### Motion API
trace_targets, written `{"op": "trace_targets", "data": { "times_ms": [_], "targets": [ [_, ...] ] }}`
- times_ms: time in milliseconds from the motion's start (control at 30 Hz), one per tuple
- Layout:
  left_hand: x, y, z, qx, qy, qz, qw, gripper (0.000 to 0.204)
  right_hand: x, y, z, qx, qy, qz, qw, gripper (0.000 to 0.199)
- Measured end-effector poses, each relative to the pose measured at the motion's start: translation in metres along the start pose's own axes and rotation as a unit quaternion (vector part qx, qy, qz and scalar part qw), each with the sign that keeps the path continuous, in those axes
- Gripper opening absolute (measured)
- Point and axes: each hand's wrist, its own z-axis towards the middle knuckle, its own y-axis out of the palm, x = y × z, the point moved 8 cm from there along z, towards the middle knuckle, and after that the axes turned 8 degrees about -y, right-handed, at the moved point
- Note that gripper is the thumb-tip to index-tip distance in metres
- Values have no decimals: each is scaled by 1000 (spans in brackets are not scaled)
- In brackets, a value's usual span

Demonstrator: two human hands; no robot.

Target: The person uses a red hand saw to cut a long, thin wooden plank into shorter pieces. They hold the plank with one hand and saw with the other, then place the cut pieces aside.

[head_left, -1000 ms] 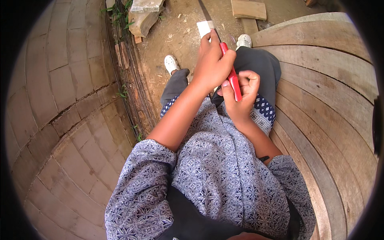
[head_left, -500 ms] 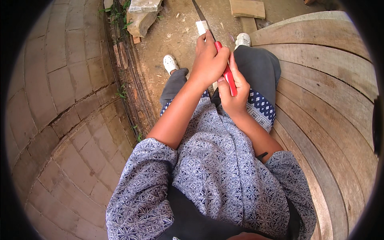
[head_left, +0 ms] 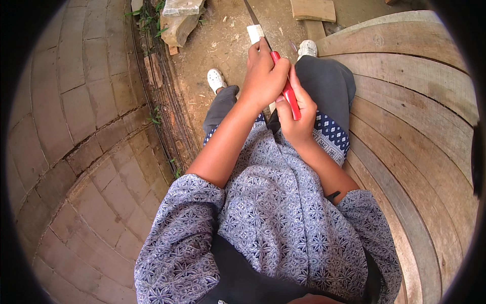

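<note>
My right hand [head_left: 298, 114] is wrapped round the red handle of a knife [head_left: 291, 99]. Its long, dark, narrow blade points away from me, past the far end of a pale wooden stick [head_left: 255, 33]. My left hand [head_left: 264, 73] is closed round that stick, and its thumb side lies against the knife's handle. The stick's far end sticks out beyond my left fingers, close beside the blade. Below the left hand only a sliver of its near end shows. Whether the blade's edge touches the wood, I cannot tell.
Wooden planks [head_left: 405, 101] curve along my right side. On the left is a block wall [head_left: 76, 101], with thin rods [head_left: 169, 96] along its foot. Stone lumps [head_left: 179, 25] and cut boards [head_left: 314, 11] lie ahead, and wood chips dot the dirt ground [head_left: 223, 45].
The far end of the stick, the left fingers and the knife have shifted very slightly away from me. Both grips stay the same.
</note>
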Motion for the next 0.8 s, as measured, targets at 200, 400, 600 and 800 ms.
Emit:
{"op": "trace_targets", "data": {
  "times_ms": [200,400,600,800],
  "targets": [
    [11,5,-25,-11,-11,15,1000,79,-8,-15,-14,-30,72,37,996,65],
    [2,-3,7,24,-8,9,1000,79,-6,-3,19,-5,-54,-16,998,64],
    [-16,-11,116,-47,-83,21,995,72,57,27,90,34,27,65,997,59],
    [-12,-5,54,46,30,25,998,58,19,10,45,40,-4,-41,998,63]
  ]
}}
